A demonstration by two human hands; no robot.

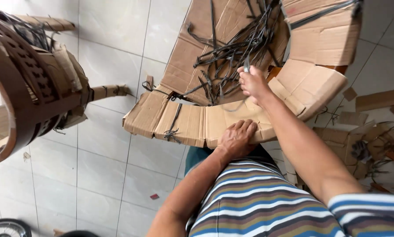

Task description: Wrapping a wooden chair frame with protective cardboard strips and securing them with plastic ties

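Floor (104, 158): pale square tiles with thin grey joints, filling the left and lower-left of the frame; a small red scrap (154, 196) lies on it at lower centre, and a wheel rim (6, 227) shows at the bottom-left corner. Chair (249, 79): upper centre to upper right, wrapped throughout in plain brown cardboard, its curved front edge running across the middle of the frame; the seat hollow holds a tangle of dark straps (232, 52). One strap (174, 125) crosses the front edge at centre-left and ends in a knot. Second chair (25, 83): upper left, dark brown woven frame, part-wrapped in cardboard, two wrapped legs pointing right. Offcuts (372, 131): right edge, loose cardboard pieces and strap ends scattered on the tiles. Left hand (237, 139): centre, palm down, fingers together and flat on the cardboard of the front edge, gripping nothing. Right hand (253, 82): just above it, closed on a thin dark strap end that rises from the fist. Striped shirt (258, 202): lower right.
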